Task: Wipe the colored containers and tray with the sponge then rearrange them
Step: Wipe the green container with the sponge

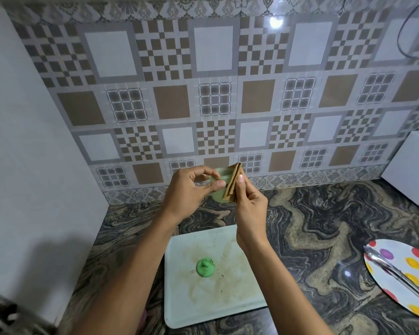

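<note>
Tray (pixel 242 293) below | left fingers (pixel 217 184) grip green container (pixel 218 198) | right fingers (pixel 240 180) pinch sponge (pixel 232 183) against it

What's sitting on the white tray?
A small green lid sits on the tray, among brownish smears. The right forearm covers its right edge, so anything there is hidden.

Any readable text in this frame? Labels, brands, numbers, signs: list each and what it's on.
No readable text in this frame.
No print shows on the green container, sponge, tray, green lid or dotted plate.
The white appliance has small dark marks near its lower edge, too small to tell if they are text.
</note>
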